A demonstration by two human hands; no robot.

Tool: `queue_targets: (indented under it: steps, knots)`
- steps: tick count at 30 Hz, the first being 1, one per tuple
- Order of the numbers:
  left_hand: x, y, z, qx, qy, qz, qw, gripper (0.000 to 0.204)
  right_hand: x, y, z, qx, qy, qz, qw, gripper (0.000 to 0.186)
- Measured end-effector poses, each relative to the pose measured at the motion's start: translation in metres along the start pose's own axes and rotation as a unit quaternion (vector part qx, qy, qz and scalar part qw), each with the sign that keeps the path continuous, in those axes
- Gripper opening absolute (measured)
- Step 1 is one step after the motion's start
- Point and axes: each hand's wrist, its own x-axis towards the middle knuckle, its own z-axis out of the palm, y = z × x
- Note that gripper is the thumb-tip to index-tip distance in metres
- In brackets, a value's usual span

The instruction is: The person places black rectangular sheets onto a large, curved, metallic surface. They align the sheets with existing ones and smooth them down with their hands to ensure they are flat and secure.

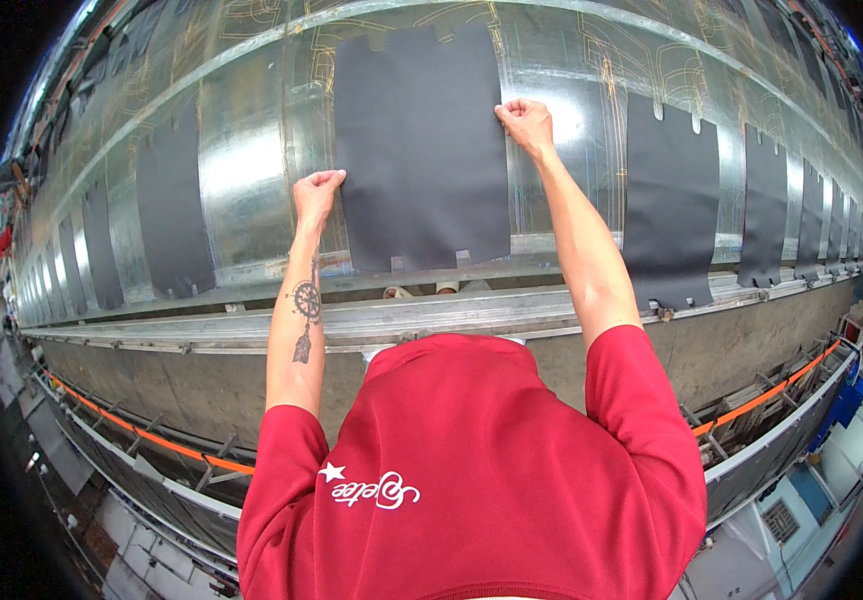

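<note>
A deep red short-sleeved shirt [501, 460] fills 6 o'clock, with its left sleeve [286, 455] near 7, its right sleeve [636, 400] near 4 and a stitched neckline [501, 590] along the lower edge. Toward 7 o'clock it bears a small white star [332, 471] beside looping white script [376, 491], upside down in this view. The left hand [317, 190], between 10 and 11 o'clock, and the right hand [528, 125], near 1, are bare, and at 9 o'clock a dark tattoo [306, 310] marks the left forearm [289, 310]: a spoked ship's wheel [306, 298] with a feathered, arrow-like tail [302, 347] on its 6 o'clock side.
</note>
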Motion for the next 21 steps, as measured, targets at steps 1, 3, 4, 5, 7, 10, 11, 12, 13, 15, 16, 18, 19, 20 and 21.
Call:
queue_targets:
  steps: [1,3,4,5,7,10,11,12,13,15,16,18,19,20,21]
  knots:
    - [-0.0007,0.0006,-0.0004,0.000,-0.001,-0.003,1.000,0.028,-0.0005,-0.0010,-0.0002,0.000,-0.002,0.001,1.000,0.026]
    - [-0.0009,0.0003,-0.0002,-0.004,0.005,0.002,1.000,0.028,-0.0002,-0.0002,-0.0007,0.002,-0.004,0.004,1.000,0.026]
    - [-0.0009,0.0002,0.0000,-0.006,0.008,0.004,1.000,0.028,0.0001,0.0001,-0.0007,0.002,-0.006,0.002,1.000,0.026]
    - [0.0000,-0.0010,0.0002,-0.009,0.007,0.006,1.000,0.028,0.0011,0.0010,-0.0004,0.002,-0.007,-0.001,1.000,0.026]
    - [0.0017,-0.0031,0.0004,-0.017,0.005,0.008,1.000,0.028,0.0025,0.0031,-0.0002,0.001,-0.008,0.000,1.000,0.026]
    - [0.0010,-0.0022,0.0011,-0.011,0.010,0.002,1.000,0.027,0.0020,0.0017,0.0008,0.000,-0.007,0.005,1.000,0.025]
    - [0.0011,-0.0026,0.0011,-0.011,0.010,0.002,1.000,0.027,0.0020,0.0016,0.0011,0.002,-0.006,0.005,1.000,0.024]
    - [0.0013,-0.0029,0.0011,-0.011,0.010,0.003,1.000,0.027,0.0019,0.0015,0.0013,0.004,-0.006,0.004,1.000,0.023]
    - [0.0015,-0.0032,0.0010,-0.011,0.010,0.003,1.000,0.027,0.0018,0.0015,0.0011,0.005,-0.007,0.006,1.000,0.023]
    - [0.0014,-0.0031,0.0009,-0.010,0.007,0.005,1.000,0.027,0.0019,0.0014,0.0003,0.008,-0.009,0.008,1.000,0.023]
    - [0.0015,-0.0031,0.0009,-0.010,0.005,0.006,1.000,0.027,0.0017,0.0013,0.0002,0.006,-0.009,0.008,1.000,0.023]
    - [0.0023,-0.0048,0.0006,-0.012,0.005,0.004,1.000,0.027,0.0015,0.0013,0.0005,0.002,-0.009,0.007,1.000,0.022]
    - [0.0027,-0.0057,0.0004,-0.014,0.004,0.004,1.000,0.027,0.0015,0.0011,0.0006,0.004,-0.008,0.005,1.000,0.022]
    - [0.0025,-0.0048,0.0005,-0.010,0.005,0.003,1.000,0.027,0.0011,0.0010,0.0006,0.006,-0.008,0.005,1.000,0.022]
    - [0.0022,-0.0040,0.0006,-0.006,0.006,0.003,1.000,0.027,0.0009,0.0007,0.0005,0.009,-0.007,0.004,1.000,0.022]
